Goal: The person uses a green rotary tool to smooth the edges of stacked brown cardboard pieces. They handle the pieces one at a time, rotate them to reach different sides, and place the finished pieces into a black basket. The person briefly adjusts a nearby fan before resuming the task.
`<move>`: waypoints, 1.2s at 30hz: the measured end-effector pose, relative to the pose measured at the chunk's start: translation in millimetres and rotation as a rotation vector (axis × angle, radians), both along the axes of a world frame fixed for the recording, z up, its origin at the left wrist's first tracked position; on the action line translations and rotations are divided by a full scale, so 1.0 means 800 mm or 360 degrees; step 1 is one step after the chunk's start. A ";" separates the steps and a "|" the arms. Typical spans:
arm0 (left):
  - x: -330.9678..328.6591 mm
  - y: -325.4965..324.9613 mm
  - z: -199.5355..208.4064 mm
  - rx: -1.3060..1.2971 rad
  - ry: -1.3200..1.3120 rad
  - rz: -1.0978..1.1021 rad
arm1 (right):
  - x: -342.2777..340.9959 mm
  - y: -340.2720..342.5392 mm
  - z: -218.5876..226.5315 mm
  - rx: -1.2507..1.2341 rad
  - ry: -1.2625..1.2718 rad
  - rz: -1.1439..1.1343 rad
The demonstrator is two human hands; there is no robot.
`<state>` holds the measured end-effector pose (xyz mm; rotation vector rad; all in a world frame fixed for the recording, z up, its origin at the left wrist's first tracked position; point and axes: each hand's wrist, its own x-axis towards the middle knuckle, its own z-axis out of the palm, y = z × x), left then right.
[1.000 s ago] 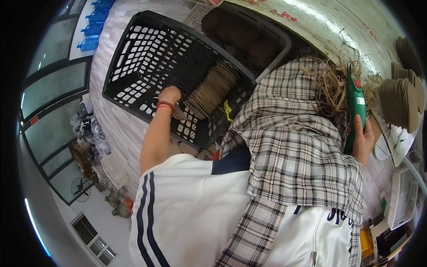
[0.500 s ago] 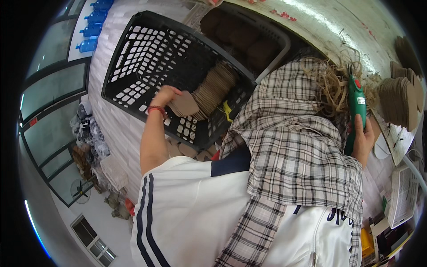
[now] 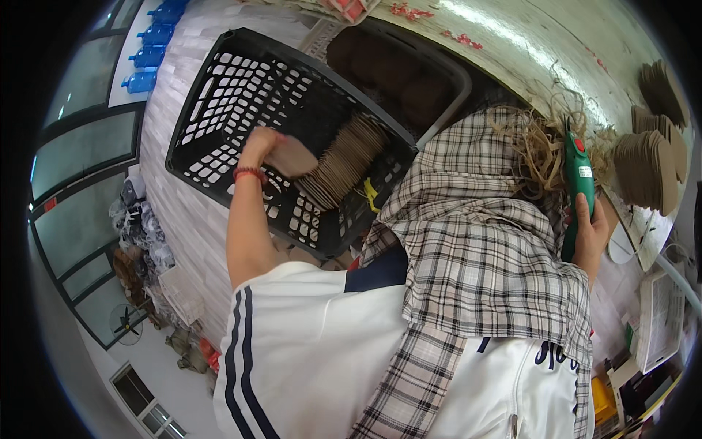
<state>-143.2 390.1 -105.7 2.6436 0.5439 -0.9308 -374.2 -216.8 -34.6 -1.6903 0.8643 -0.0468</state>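
My left hand [image 3: 262, 143], a red bracelet at its wrist, reaches into a black plastic crate [image 3: 191, 172]. Its fingers are closed on the edge of a flat brown rounded piece [image 3: 291, 156], slightly blurred. Right beside that piece, a tight row of similar brown pieces [image 3: 345, 162] stands in the crate. On the other side, my right hand [image 3: 589, 228] is wrapped round the handle of a green power cutter [image 3: 583, 168] with a red switch and a narrow dark tip. The tip points away from me, over a heap of tan trimmed strips [image 3: 547, 150].
Stacks of brown pieces [image 3: 646, 170] stand on the worktable [image 3: 504, 36] at the right. Behind the black crate is another crate [image 3: 462, 80] with dark brown contents. A yellow strip [image 3: 371, 196] hangs at the crate's near side. Plaid cloth [image 3: 497, 256] covers my lap.
My left hand has moved slightly away from me and left, carrying the brown piece off the row's end. My right hand and the cutter have shifted slightly, still held.
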 end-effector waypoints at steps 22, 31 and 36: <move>0.022 -0.140 -0.143 -0.0922 -0.0300 0.1346 | -0.013 0.001 -0.011 -0.0018 -0.0020 -0.0007; 0.079 -0.141 -0.177 -0.0462 -0.0215 0.0720 | -0.016 0.004 -0.010 0.0019 -0.0026 0.0012; 0.032 -0.134 -0.131 -0.0708 -0.0112 0.0687 | -0.013 0.004 -0.002 -0.0018 0.0030 0.0029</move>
